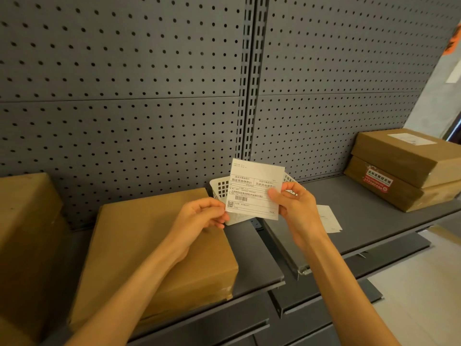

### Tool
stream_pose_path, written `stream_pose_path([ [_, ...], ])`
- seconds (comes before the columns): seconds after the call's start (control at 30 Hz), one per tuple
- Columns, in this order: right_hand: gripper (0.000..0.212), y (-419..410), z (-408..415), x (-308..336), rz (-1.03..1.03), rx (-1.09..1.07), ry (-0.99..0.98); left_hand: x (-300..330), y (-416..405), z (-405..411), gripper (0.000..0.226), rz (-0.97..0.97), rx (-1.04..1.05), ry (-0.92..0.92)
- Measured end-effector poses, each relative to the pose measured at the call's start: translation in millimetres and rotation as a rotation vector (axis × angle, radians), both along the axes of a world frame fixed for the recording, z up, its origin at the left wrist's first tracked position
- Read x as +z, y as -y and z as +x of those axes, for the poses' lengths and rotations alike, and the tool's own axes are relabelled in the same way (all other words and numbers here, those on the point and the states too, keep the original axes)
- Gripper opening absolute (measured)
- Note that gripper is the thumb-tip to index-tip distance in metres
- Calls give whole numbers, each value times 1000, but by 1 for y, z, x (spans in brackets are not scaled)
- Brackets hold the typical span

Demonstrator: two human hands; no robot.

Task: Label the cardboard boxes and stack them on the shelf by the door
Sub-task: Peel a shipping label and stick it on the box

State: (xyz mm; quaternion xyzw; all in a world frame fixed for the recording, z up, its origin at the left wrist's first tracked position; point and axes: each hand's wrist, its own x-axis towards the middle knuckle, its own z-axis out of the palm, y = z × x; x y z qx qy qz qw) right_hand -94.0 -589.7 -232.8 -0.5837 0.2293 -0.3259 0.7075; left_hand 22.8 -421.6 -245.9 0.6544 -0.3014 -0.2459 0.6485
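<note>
A grey wall full of little holes (124,96) stands behind. A white basket with holes (219,187) sits against it. An orange sign (452,43) hangs at the top right corner.

**Operator's Body: Visible Condition**

Two forearms enter from the lower edge of the head view, both bare from the frame edge to the wrist; no sleeve shows on either. The left hand (199,216) and right hand (296,208) are ungloved. Fingernails are short and unpainted where they show. Fingers and wrists carry nothing worn. The body above the forearms lies outside the view.
</note>
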Motion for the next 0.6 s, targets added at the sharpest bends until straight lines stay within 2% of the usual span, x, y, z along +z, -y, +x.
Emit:
stream_pose_path([
  [0.6, 17, 0, 3, -5, -34, -11, -60, 3, 1, -5, 15, -11, 3, 103],
])
